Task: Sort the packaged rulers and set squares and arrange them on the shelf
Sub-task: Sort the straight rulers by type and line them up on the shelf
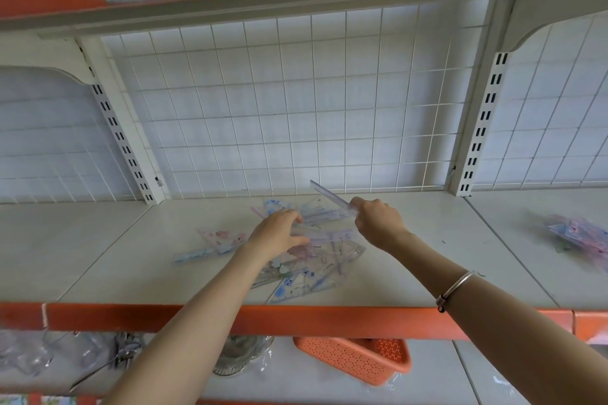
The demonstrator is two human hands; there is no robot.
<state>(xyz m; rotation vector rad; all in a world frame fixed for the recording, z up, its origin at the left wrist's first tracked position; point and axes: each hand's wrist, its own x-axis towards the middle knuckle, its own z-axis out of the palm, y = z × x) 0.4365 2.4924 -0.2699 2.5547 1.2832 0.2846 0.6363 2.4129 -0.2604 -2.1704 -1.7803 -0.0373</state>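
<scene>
Our right hand (378, 222) is clamped on one clear packaged ruler (330, 197), held above the shelf (427, 240), presumably to keep it separate from the mixed pile (306, 266) mid-shelf. Left hand (279, 232) lies on the pile, probably pinning it. We can't tell if its fingers grip anything. Second heap (579, 233) sits well apart in the right bay, likely a sorted group.
</scene>
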